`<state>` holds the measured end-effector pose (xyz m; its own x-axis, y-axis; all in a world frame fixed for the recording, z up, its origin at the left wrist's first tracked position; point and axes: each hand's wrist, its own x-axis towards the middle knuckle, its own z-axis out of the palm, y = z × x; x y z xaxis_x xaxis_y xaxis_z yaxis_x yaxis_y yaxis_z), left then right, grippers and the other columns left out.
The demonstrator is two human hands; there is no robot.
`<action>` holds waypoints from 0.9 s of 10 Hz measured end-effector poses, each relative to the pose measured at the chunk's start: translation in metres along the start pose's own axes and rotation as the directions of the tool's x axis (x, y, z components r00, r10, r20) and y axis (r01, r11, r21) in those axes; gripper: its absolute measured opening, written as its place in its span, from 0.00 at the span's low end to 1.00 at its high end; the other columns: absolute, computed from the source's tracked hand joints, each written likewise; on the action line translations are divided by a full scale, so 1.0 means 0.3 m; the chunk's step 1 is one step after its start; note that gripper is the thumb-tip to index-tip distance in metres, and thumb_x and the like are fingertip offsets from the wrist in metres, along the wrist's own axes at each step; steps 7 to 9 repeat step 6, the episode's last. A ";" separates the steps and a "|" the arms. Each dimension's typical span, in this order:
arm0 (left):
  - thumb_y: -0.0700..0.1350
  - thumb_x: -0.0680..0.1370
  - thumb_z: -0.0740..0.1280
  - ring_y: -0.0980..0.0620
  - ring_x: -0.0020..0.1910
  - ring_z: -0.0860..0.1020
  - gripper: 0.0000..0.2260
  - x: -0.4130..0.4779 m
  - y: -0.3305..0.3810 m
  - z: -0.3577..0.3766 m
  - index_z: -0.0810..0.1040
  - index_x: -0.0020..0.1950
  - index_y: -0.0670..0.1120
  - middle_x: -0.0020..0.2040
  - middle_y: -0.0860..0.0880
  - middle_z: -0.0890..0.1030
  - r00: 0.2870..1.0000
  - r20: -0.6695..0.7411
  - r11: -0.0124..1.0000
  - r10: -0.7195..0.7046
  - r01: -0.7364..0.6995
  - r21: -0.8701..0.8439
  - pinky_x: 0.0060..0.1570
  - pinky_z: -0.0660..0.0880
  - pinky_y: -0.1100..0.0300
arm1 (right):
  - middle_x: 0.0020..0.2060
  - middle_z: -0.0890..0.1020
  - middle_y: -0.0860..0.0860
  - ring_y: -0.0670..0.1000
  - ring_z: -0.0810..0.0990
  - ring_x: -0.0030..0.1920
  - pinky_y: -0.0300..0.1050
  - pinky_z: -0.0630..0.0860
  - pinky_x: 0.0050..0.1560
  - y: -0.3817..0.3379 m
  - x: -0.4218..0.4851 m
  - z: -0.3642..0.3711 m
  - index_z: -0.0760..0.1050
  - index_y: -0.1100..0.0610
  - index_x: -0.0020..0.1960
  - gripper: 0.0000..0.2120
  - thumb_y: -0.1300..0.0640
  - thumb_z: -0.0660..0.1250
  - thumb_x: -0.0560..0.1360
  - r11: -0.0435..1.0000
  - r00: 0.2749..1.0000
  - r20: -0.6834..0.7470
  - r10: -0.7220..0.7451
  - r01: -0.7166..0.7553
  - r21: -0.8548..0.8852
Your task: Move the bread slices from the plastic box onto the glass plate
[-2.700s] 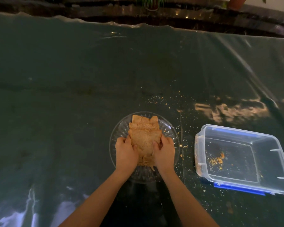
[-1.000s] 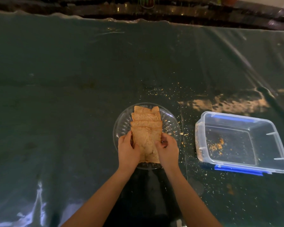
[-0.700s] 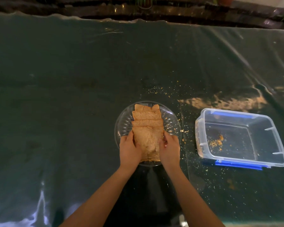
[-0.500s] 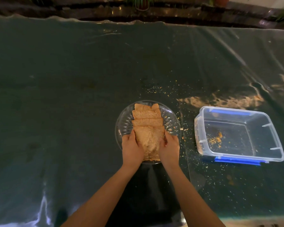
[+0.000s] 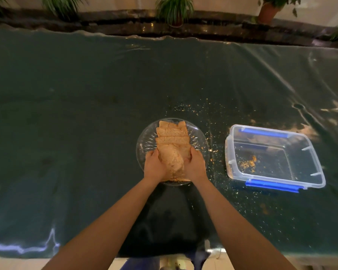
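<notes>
**Both hands on the nearest slice, box emptied of bread**

To my left the counter (image 5: 66, 133) lies bare under a dark glossy sheet, wide open room out to its far rippled edge and down to the near edge by my body. My left hand (image 5: 154, 167) presses its fingers against the left side of the nearest slice, and my right hand (image 5: 196, 165) presses the right side, so the slice is squeezed between the two. The bread slices (image 5: 173, 137) lie overlapped in a row on the glass plate (image 5: 144, 147), the row's long axis running straight away from me, the top crusts pointing to the far edge. The nearest slice reaches the plate's near rim, which sits close to the counter's near edge. Crumbs (image 5: 213, 151) scatter around the plate's right side and beyond. Well apart on the right stands the plastic box (image 5: 308, 178), upright and open, blue clips on its near and far walls, holding only crumbs. Potted plants (image 5: 174, 8) line the ledge behind.
</notes>
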<state>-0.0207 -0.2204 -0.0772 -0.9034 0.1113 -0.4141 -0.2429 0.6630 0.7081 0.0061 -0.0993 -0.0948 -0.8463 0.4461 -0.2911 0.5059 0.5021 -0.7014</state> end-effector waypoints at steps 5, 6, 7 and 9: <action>0.41 0.76 0.58 0.41 0.66 0.72 0.23 -0.085 0.051 -0.050 0.64 0.72 0.45 0.66 0.40 0.74 0.995 -0.026 0.979 0.093 -0.087 0.183 0.65 0.71 0.44 | 0.68 0.70 0.59 0.60 0.66 0.69 0.57 0.66 0.70 -0.020 -0.038 -0.153 0.61 0.60 0.71 0.27 0.58 0.63 0.74 0.987 0.972 0.219 -0.090 0.116 -0.109; 0.41 0.77 0.56 0.40 0.70 0.65 0.25 -0.111 0.094 -0.075 0.59 0.74 0.45 0.71 0.39 0.67 0.981 -0.075 0.942 0.181 -0.151 0.298 0.69 0.66 0.44 | 0.70 0.67 0.60 0.60 0.64 0.71 0.58 0.65 0.70 -0.036 -0.057 -0.209 0.59 0.58 0.72 0.29 0.53 0.64 0.74 0.956 0.975 0.178 -0.133 0.173 -0.237; 0.41 0.77 0.56 0.40 0.70 0.65 0.25 -0.111 0.094 -0.075 0.59 0.74 0.45 0.71 0.39 0.67 0.981 -0.075 0.942 0.181 -0.151 0.298 0.69 0.66 0.44 | 0.70 0.67 0.60 0.60 0.64 0.71 0.58 0.65 0.70 -0.036 -0.057 -0.209 0.59 0.58 0.72 0.29 0.53 0.64 0.74 0.956 0.975 0.178 -0.133 0.173 -0.237; 0.41 0.77 0.56 0.40 0.70 0.65 0.25 -0.111 0.094 -0.075 0.59 0.74 0.45 0.71 0.39 0.67 0.981 -0.075 0.942 0.181 -0.151 0.298 0.69 0.66 0.44 | 0.70 0.67 0.60 0.60 0.64 0.71 0.58 0.65 0.70 -0.036 -0.057 -0.209 0.59 0.58 0.72 0.29 0.53 0.64 0.74 0.956 0.975 0.178 -0.133 0.173 -0.237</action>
